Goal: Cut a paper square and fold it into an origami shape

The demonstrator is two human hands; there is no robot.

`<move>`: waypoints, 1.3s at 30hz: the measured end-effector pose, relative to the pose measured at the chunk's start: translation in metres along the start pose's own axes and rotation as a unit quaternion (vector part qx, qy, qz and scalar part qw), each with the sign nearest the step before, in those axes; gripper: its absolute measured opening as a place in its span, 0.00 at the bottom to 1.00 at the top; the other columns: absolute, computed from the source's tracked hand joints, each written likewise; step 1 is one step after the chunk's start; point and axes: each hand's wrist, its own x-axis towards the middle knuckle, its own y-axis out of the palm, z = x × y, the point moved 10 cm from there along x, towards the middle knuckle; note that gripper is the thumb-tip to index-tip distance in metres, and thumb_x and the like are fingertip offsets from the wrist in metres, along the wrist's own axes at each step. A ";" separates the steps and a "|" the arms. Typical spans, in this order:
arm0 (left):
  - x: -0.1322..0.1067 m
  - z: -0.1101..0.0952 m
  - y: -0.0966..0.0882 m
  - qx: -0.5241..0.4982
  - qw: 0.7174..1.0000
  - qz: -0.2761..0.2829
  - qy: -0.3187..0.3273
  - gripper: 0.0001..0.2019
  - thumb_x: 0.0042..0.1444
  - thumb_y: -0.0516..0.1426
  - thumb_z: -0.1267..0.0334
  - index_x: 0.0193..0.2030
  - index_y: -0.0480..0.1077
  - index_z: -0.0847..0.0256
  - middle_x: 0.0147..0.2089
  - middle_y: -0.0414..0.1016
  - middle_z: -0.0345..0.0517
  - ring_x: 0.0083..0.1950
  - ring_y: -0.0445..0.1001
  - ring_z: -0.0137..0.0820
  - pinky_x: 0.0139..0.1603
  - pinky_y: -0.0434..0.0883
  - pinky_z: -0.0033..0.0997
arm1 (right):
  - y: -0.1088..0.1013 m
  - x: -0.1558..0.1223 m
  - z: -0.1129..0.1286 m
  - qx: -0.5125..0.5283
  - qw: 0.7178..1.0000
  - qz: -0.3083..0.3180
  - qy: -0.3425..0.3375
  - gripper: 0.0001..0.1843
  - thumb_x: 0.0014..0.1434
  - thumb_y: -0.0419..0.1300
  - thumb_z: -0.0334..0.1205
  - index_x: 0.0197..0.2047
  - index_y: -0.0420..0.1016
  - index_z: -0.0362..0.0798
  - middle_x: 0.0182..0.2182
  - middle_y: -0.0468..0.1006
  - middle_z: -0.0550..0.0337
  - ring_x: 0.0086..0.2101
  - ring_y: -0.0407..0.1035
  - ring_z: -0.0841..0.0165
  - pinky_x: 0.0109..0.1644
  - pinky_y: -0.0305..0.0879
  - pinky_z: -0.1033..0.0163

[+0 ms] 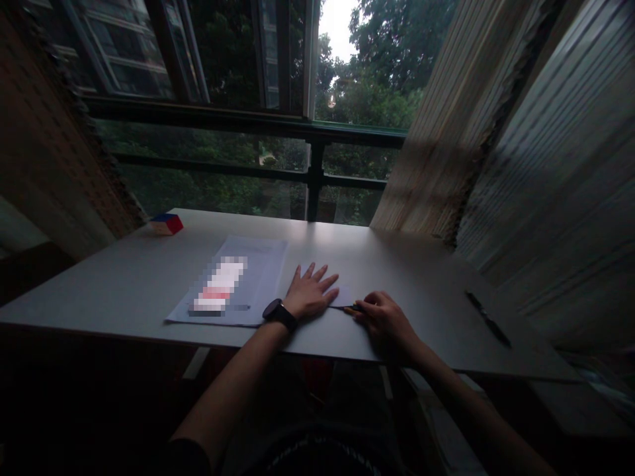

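The right hand (384, 320) has its fingers curled shut round a slim tool (353, 309) with a yellowish body. Its thin dark tip lies low and points left. The left hand (312, 291) lies flat with fingers spread, gripping nothing, and presses on a small pale sheet (346, 295) close to the near edge of the worktop (421, 277).

Progress, as judged: the tip meets the sheet's near edge beside the left thumb. The sheet looks whole, so the work seems barely begun. The dim light hides any line already made.

The worktop is a smooth, matt, pale grey slab. A black wristwatch (278, 313) sits on the left wrist. A larger thin printed sheet (262, 271) lies flat just left. A coloured cube (167, 223) stands far left, and a slender dark pen (489, 319) lies well apart on the right.
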 end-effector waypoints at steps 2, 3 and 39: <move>0.000 0.000 0.000 -0.001 1.000 0.000 0.000 0.27 0.57 0.36 0.43 0.62 0.50 0.43 0.66 0.47 0.39 0.66 0.41 0.45 0.60 0.37 0.56 | -0.001 -0.003 -0.002 -0.005 1.000 -0.001 -0.004 0.10 0.57 0.54 0.40 0.39 0.74 0.49 0.33 0.68 0.53 0.36 0.62 0.65 0.38 0.61 0.61; 0.000 0.001 0.000 -0.002 1.000 0.001 -0.002 0.27 0.57 0.36 0.42 0.62 0.50 0.43 0.66 0.47 0.39 0.66 0.41 0.45 0.60 0.37 0.56 | -0.001 -0.004 -0.002 -0.007 1.000 0.000 -0.006 0.10 0.57 0.54 0.40 0.39 0.74 0.49 0.33 0.68 0.53 0.35 0.62 0.65 0.38 0.61 0.61; 0.008 0.005 -0.009 -0.004 0.998 -0.025 0.053 0.23 0.62 0.34 0.54 0.62 0.52 0.51 0.66 0.49 0.43 0.66 0.45 0.38 0.61 0.48 0.44 | -0.004 -0.001 -0.018 -0.003 1.000 -0.025 0.009 0.14 0.57 0.54 0.42 0.44 0.74 0.48 0.37 0.71 0.52 0.38 0.64 0.64 0.42 0.62 0.60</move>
